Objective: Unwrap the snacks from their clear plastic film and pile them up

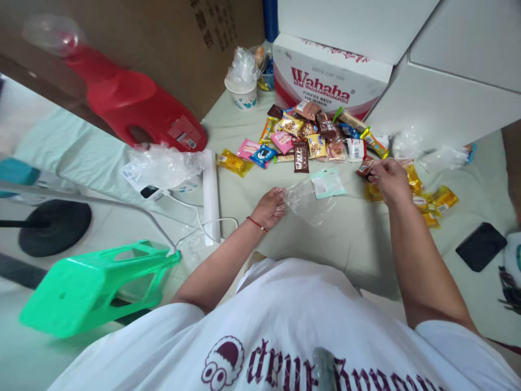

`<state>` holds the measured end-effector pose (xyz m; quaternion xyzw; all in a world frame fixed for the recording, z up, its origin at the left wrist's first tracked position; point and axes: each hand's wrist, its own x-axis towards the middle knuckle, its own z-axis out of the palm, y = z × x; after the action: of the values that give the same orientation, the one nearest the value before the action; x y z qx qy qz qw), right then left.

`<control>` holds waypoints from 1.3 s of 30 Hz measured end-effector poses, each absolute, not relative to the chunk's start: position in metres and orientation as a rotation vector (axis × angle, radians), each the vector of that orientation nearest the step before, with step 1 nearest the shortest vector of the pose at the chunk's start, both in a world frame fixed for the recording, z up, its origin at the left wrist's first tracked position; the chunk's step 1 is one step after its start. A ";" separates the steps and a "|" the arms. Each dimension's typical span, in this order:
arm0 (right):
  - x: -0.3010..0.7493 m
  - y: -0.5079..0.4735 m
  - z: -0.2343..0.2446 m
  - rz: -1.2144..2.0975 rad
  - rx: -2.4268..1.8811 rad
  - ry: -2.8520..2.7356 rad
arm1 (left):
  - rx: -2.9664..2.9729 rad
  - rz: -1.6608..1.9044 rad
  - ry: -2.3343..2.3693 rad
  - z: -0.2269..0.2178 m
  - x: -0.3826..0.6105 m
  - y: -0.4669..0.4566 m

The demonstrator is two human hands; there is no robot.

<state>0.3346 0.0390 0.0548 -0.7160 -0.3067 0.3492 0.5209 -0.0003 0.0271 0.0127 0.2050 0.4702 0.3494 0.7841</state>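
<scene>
My left hand (270, 208), with a red string on its wrist, pinches the edge of a clear plastic bag (311, 209) on the cloth-covered table. Partly inside or under that bag's upper end lies a pale green packet (329, 183); I cannot tell which. At the right, my right hand (391, 180) is closed on a small dark brown snack packet (365, 167). Below and beside that hand are several yellow snack packets (442, 199). A heap of mixed wrapped snacks (317, 145) spreads between and beyond my hands, with a yellow packet (235, 162) at its left.
Behind the heap stands a Wahaha water carton (329, 81). A paper cup (244, 96) holding crumpled plastic is at the back left. A red jug (142, 103), a white power strip (211, 198) with cables and a green stool (97, 288) are left. A black phone-like object (481, 247) lies right.
</scene>
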 end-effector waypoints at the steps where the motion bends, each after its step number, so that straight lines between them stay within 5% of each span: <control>1: 0.328 0.033 0.053 0.817 -1.745 -0.685 | 0.423 0.803 1.038 0.011 0.003 0.025; 8: 0.254 -0.030 0.031 1.595 -1.630 -0.467 | 0.570 1.006 1.172 0.010 0.034 0.002; 24: 0.367 -0.060 0.042 1.614 -1.762 -0.779 | 0.700 0.724 1.236 0.018 -0.023 0.034; 30: 0.360 -0.079 0.039 1.140 -1.896 -0.558 | 0.530 0.883 1.261 0.020 -0.008 0.030; 35: 0.282 -0.108 0.033 1.852 -1.545 -0.282 | 0.482 1.002 1.244 0.027 0.018 0.012; 39: 0.214 -0.091 0.026 1.855 -1.343 -0.142 | 0.515 1.146 1.203 0.032 0.038 -0.014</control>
<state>0.2143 -0.0906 0.0257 -0.5337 -0.0566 0.7370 0.4108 0.0384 -0.0142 0.0320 0.2262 0.5287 0.5034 0.6450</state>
